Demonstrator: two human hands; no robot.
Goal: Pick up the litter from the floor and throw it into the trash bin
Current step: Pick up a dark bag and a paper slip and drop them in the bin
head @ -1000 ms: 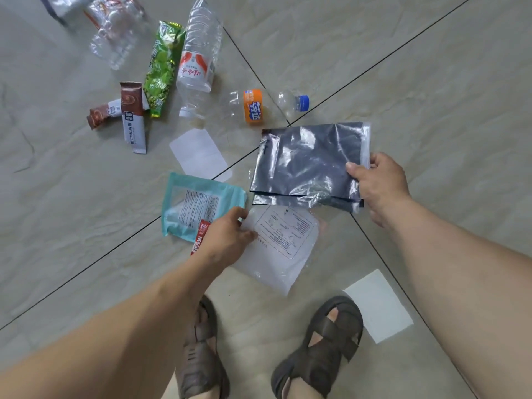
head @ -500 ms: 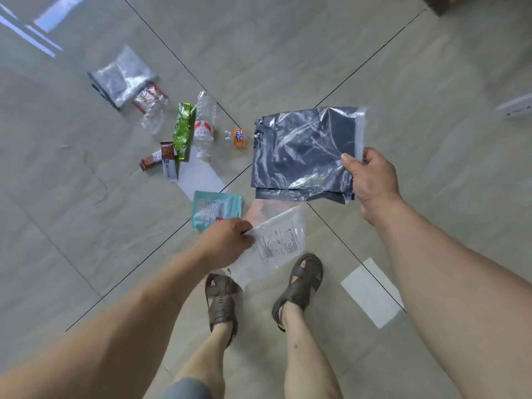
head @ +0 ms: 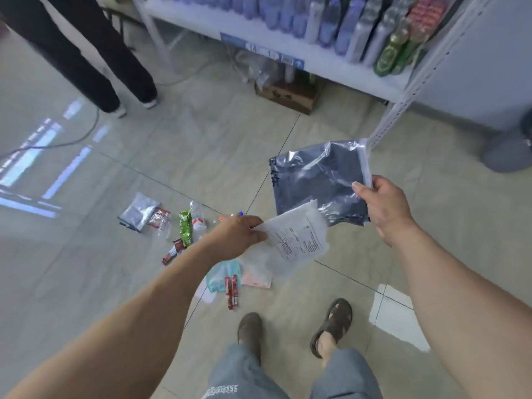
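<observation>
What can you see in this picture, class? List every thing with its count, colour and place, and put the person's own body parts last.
Silver bag: 1, dark silver, held in right hand.
Printed clear bag: 1, white, held in left hand.
Floor litter: several pieces, mixed colours, on tiles left of centre.
Teal packet: 1, under the left arm.
White paper: 1, on the floor, right.
Shelf: 1, white, top, holding bottles.
Cardboard box: 1, brown, under the shelf.
Grey bin: 1, far right.
Bystander's legs: 2, black trousers, top left.
Left hand: 1.
Right hand: 1.
Sandalled feet: 2, bottom.
</observation>
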